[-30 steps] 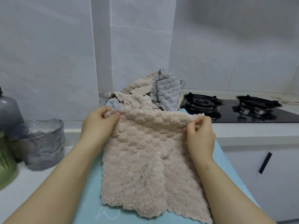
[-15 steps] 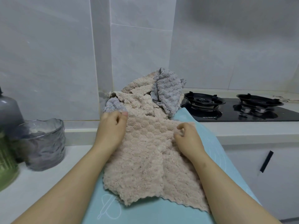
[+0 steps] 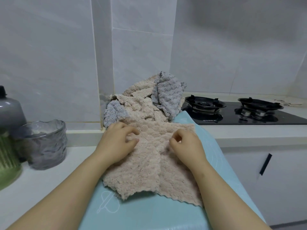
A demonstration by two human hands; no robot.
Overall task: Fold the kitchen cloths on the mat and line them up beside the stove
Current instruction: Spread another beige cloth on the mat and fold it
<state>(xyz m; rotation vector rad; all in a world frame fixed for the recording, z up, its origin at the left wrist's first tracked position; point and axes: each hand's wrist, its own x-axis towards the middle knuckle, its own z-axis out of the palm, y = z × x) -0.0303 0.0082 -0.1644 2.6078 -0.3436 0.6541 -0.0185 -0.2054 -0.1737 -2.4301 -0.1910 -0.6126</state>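
A beige fluffy cloth point(image 3: 149, 173) lies rumpled on the light blue mat point(image 3: 149, 216), its lower edge uneven. My left hand point(image 3: 116, 143) rests on the cloth's upper left part with curled fingers pinching the fabric. My right hand point(image 3: 187, 146) pinches the fabric near the upper right part. Behind them a pile of unfolded beige cloths point(image 3: 141, 103) and grey cloths point(image 3: 167, 97) leans against the wall corner. The black stove point(image 3: 232, 117) lies to the right of the pile.
A ribbed glass bowl point(image 3: 48, 145), a green bottle point(image 3: 8, 163) and a grey bottle point(image 3: 10, 112) stand on the counter at the left. The mat overhangs the counter's lower right side, above a white cabinet with a black handle point(image 3: 265, 164).
The beige cloth, held up by its top corners a second ago, now lies on the mat. Both hands have come down and inward onto its upper part.
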